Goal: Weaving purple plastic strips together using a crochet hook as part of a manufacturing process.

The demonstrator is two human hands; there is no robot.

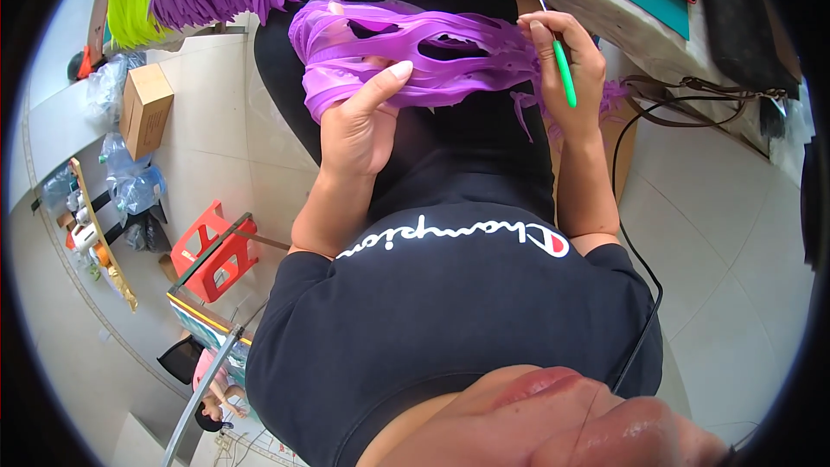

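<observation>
Holding strips (458, 79) near table edge (605, 19)

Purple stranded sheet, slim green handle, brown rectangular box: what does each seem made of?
Purple stranded sheet: probably rubber or silicone, satin; it drapes in limp folds.
Slim green handle: likely plastic, smooth; even, solid colour.
Brown rectangular box: apparently cardboard, matte; flat tan panels.

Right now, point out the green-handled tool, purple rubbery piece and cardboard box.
Green-handled tool (565, 75): head view, on its handle.
Purple rubbery piece (450, 78): head view, band below larger opening.
Cardboard box (150, 110): head view, large side.
</observation>
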